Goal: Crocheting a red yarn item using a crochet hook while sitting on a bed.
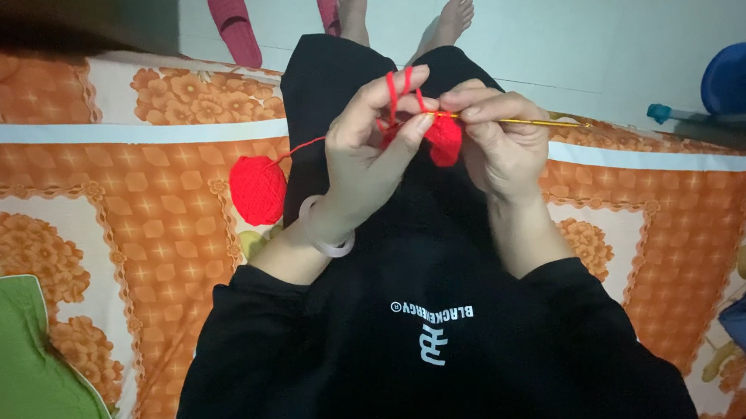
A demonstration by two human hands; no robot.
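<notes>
Red crochet piece [445, 140], soft and light, hangs pinched in the left hand [369, 148], yarn looped over its fingers, while the right hand [495, 135] grips the slim crochet hook [524, 122].

Both hands [433, 135] raised (fingers pinched)

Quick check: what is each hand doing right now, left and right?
Left hand: closed, pinching the small red crochet piece, red yarn looped over its fingers.
Right hand: closed grip on the yellow crochet hook.
</notes>
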